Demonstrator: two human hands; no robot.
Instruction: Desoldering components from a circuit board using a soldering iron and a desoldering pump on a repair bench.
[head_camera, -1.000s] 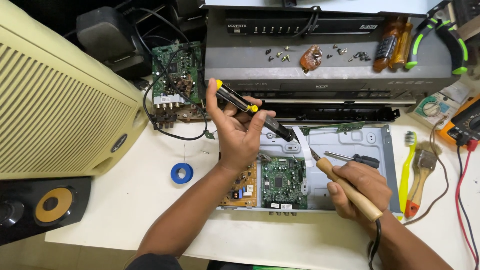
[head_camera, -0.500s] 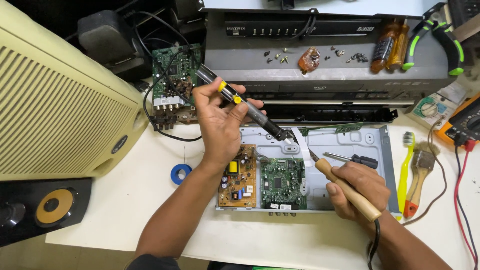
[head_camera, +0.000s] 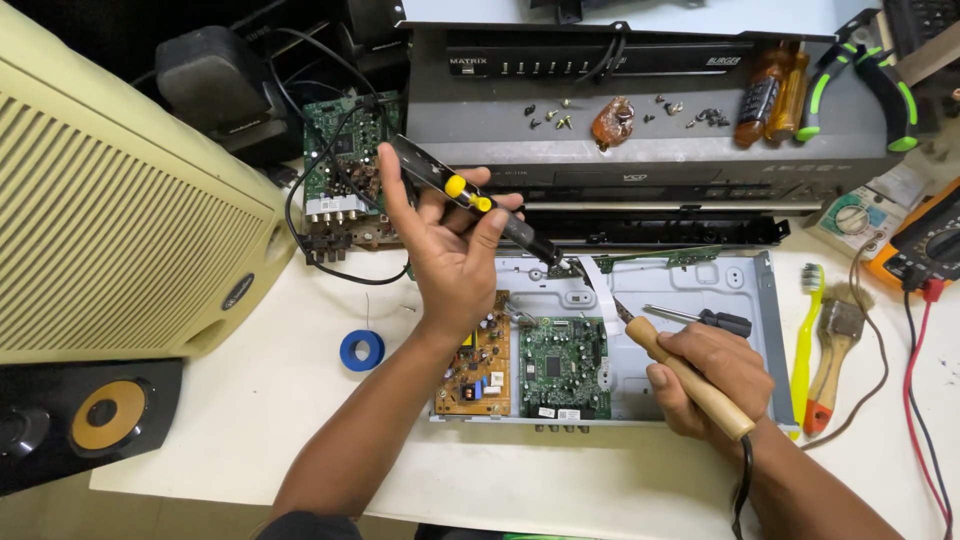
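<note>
Fingers: left hand (head_camera: 450, 250) wraps a black-and-yellow desoldering pump (head_camera: 468, 198), tip down at the board edge
Right hand (head_camera: 712, 375): clenched on a wooden-handled soldering iron (head_camera: 680, 372)
Chassis: open grey metal tray (head_camera: 740, 300) flat on the white surface (head_camera: 250, 400), boards up for access

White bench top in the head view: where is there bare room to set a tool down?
The white bench top is bare between the blue solder reel, the black speaker and the front edge. Bare metal floor shows in the open grey chassis above the right hand. Crowded: the circuit boards under the left hand, and the right edge by the yellow toothbrush.
</note>
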